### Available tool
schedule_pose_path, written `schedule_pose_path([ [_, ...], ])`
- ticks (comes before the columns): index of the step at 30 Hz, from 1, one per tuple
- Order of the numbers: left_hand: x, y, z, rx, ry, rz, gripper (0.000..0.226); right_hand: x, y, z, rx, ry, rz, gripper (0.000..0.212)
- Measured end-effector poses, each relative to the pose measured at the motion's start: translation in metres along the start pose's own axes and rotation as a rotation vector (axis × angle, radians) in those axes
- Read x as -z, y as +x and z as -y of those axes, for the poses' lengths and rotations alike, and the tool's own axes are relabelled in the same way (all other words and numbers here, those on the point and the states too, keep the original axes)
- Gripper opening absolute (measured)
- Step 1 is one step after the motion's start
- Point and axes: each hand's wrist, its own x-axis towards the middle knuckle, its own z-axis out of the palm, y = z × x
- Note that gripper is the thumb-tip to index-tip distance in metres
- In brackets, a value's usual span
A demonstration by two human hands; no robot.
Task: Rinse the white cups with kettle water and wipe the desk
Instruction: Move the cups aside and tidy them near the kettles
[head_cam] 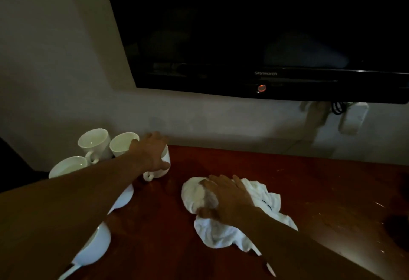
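- The left hand (152, 153) is reaching across the reddish-brown desk (276, 182) and curling its fingers over the top of a white cup (162, 167) that is standing near the desk's back edge, close to the wall; the cup's handle is pointing toward the camera.
- The right hand (225, 198) is lying flat with fingers spread, pressing down on a crumpled white cloth (232, 233) that is resting on the desk to the right of the gripped cup and nearer the camera.
- Two more white cups, a back-left cup (94, 142) and a middle cup (121, 143), are sitting upright just left of the gripped cup, touching or nearly touching each other.
- A fourth cup (67, 165) is showing its rim left of those, partly hidden by the left forearm.
- Two further white pieces, a rounded piece (124, 198) and a lower cup (95, 248), are peeking out below the forearm, left of the cloth.
- A dark television (265, 25) is hanging on the wall above the desk.
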Motion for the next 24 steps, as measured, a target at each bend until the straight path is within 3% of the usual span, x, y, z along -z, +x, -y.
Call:
schedule_pose_path([
  [4,0.006,-0.011,-0.024,-0.006,0.126,-0.06,0.08,-0.003,-0.015,-0.016,-0.004,0.001,-0.011,0.089],
  [15,0.006,-0.032,-0.105,-0.05,0.109,-0.031,0.084,-0.004,-0.072,-0.064,-0.054,0.016,-0.037,0.088],
  [24,0.009,-0.056,-0.21,-0.162,0.055,0.01,0.076,-0.004,-0.151,-0.117,-0.13,0.063,-0.056,0.084],
])
